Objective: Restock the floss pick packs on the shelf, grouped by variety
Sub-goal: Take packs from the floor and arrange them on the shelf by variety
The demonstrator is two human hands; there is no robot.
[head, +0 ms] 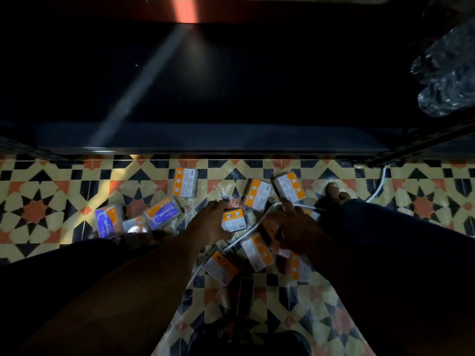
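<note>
Head view, looking down. Floss pick packs (257, 194) lie scattered on the patterned tile floor (38, 201), just in front of the shelf (205, 140). The shelf's interior is almost black and what it holds cannot be made out, except for some clear wrapped items (447, 73) at upper right, cut off by the frame edge.

At left, two purple-faced packs (163, 213) lie face up, marked "Smooth" and smeared by blur, with a third between them that is largely hidden. The remaining packs show orange-and-white backs whose print is too small to read.

The left hand (208, 222) grasps one pack (234, 221) at mid-floor, fingers curled over its left edge. The right hand (293, 227) lies in shadow above several more packs with one finger held straight; whether it grasps anything cannot be told, and the packs beneath it are partly covered.

A white cable (246, 233) runs between the hands and passes under the right one. A foot (334, 192) shows beyond the right hand. Both legs are dark masses at the sides. A dark object (245, 296) near the bottom cannot be identified.
</note>
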